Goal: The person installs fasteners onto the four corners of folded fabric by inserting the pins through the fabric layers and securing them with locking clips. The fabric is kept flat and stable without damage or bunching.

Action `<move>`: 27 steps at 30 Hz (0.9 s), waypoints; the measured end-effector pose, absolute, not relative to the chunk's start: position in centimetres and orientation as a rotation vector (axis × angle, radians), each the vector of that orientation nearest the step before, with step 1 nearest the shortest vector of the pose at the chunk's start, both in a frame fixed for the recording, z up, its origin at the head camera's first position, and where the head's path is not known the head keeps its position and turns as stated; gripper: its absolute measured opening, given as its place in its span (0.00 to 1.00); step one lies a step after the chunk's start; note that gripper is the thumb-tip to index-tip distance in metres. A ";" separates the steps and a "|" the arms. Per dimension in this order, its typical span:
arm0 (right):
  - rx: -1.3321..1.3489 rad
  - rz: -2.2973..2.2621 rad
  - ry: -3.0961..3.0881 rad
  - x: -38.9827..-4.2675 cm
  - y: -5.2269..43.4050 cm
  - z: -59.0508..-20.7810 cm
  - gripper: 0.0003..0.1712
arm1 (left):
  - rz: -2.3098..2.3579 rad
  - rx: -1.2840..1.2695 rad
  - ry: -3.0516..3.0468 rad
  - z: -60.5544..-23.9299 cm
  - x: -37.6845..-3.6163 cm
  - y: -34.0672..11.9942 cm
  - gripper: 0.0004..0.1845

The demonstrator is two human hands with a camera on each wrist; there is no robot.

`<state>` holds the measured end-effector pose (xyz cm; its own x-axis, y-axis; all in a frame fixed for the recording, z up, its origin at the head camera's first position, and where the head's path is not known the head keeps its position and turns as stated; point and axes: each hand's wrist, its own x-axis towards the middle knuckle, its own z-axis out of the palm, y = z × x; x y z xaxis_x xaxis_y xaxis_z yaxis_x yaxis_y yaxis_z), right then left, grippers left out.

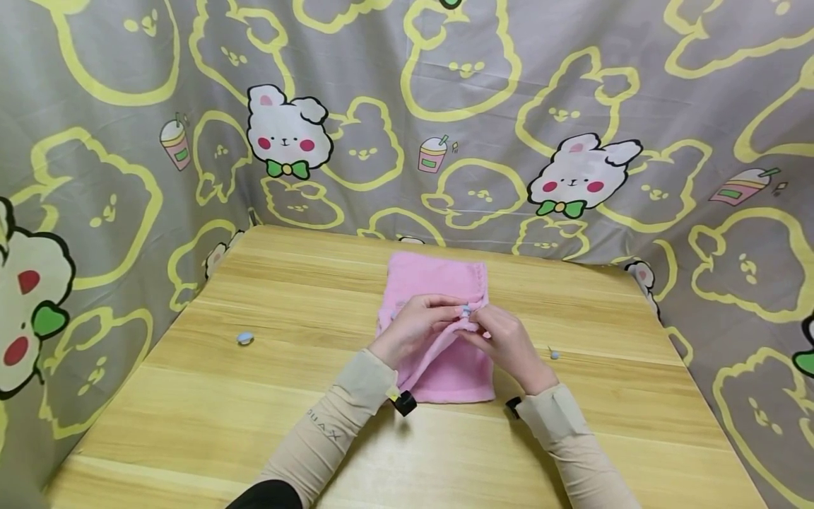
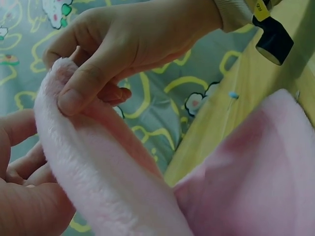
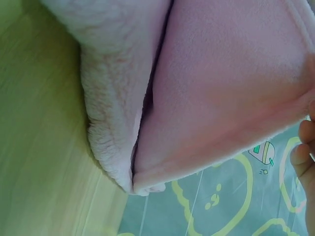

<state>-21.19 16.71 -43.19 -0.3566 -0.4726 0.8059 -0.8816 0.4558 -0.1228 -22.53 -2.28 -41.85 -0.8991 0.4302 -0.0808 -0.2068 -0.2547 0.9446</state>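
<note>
A folded pink plush cloth (image 1: 435, 272) lies on the table, with one layer's edge lifted between both hands. My right hand (image 1: 509, 343) pinches that raised edge between thumb and fingers, seen closely as the right hand (image 2: 133, 39) in the left wrist view. From the other side, my left hand (image 1: 415, 324) brings its fingertips to the same corner and pinches a small light-blue fastener (image 1: 466, 309) against the cloth. Most of that fastener is hidden by fingers. In the right wrist view, the raised cloth (image 3: 231, 98) slants away from the layer below.
On the wooden table (image 1: 191, 403), a light-blue oval piece (image 1: 244, 338) lies to the left. A small blue-headed pin (image 1: 555, 354) with a thin shaft sits to the right. A patterned grey curtain (image 1: 375, 78) surrounds the table's back and sides.
</note>
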 end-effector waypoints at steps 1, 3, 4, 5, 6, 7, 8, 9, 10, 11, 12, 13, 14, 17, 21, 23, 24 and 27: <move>1.126 0.732 -1.994 -21.2 16.7 -43.2 0.19 | 2.187 0.280 1.613 -41.8 -22.5 -2.3 0.17; 1.124 0.724 -1.992 -21.2 16.8 -43.2 0.19 | 2.171 0.305 1.619 -41.8 -22.4 -2.3 0.17; 1.124 0.725 -1.991 -21.2 16.8 -43.2 0.19 | 2.166 0.316 1.615 -41.9 -22.4 -2.3 0.17; 1.122 0.723 -1.997 -21.2 16.8 -43.2 0.19 | 2.157 0.327 1.619 -41.9 -22.4 -2.3 0.17; 1.121 0.726 -2.005 -21.1 16.8 -43.2 0.19 | 2.148 0.333 1.623 -41.8 -22.4 -2.3 0.17; 1.119 0.727 -2.016 -21.1 16.8 -43.2 0.18 | 2.140 0.338 1.627 -41.8 -22.4 -2.4 0.17; 1.119 0.727 -2.029 -21.1 16.9 -43.2 0.17 | 2.125 0.345 1.650 -41.7 -22.4 -2.5 0.17; 1.119 0.728 -2.042 -21.1 16.9 -43.1 0.15 | 2.111 0.351 1.678 -41.7 -22.4 -2.6 0.17; 1.117 0.729 -2.058 -21.1 17.0 -43.1 0.14 | 2.097 0.351 1.710 -41.6 -22.4 -2.7 0.17; 1.116 0.729 -2.075 -21.1 17.0 -43.0 0.13 | 2.078 0.355 1.754 -41.5 -22.5 -2.9 0.17; 1.114 0.726 -2.090 -21.1 17.1 -42.9 0.14 | 2.062 0.354 1.798 -41.4 -22.6 -3.2 0.17; 1.113 0.721 -2.103 -21.1 17.3 -42.8 0.14 | 2.048 0.348 1.842 -41.3 -22.7 -3.4 0.17; 1.107 0.712 -2.115 -21.1 17.4 -42.7 0.15 | 2.035 0.336 1.898 -41.3 -22.9 -3.7 0.17; 1.079 0.696 -2.132 -21.2 18.1 -42.2 0.16 | 2.037 0.276 2.015 -41.1 -23.5 -4.7 0.16; 1.018 0.681 -2.113 -21.4 19.1 -41.5 0.24 | 2.059 0.197 2.076 -41.1 -24.3 -6.1 0.15; 0.987 0.672 -2.095 -21.5 19.6 -41.2 0.27 | 2.056 0.185 2.089 -41.1 -24.6 -6.6 0.15; 0.971 0.671 -2.087 -21.5 19.9 -41.1 0.27 | 2.049 0.181 2.091 -41.1 -24.7 -6.8 0.15; 0.935 0.684 -2.069 -21.6 20.6 -40.8 0.27 | 2.019 0.194 2.117 -41.0 -24.7 -7.2 0.15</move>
<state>-21.61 20.63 -40.81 -0.4508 -0.3902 0.8028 -0.7916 0.5903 -0.1576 -24.72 -7.24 -40.97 -0.9694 0.2381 -0.0601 -0.0487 0.0534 0.9974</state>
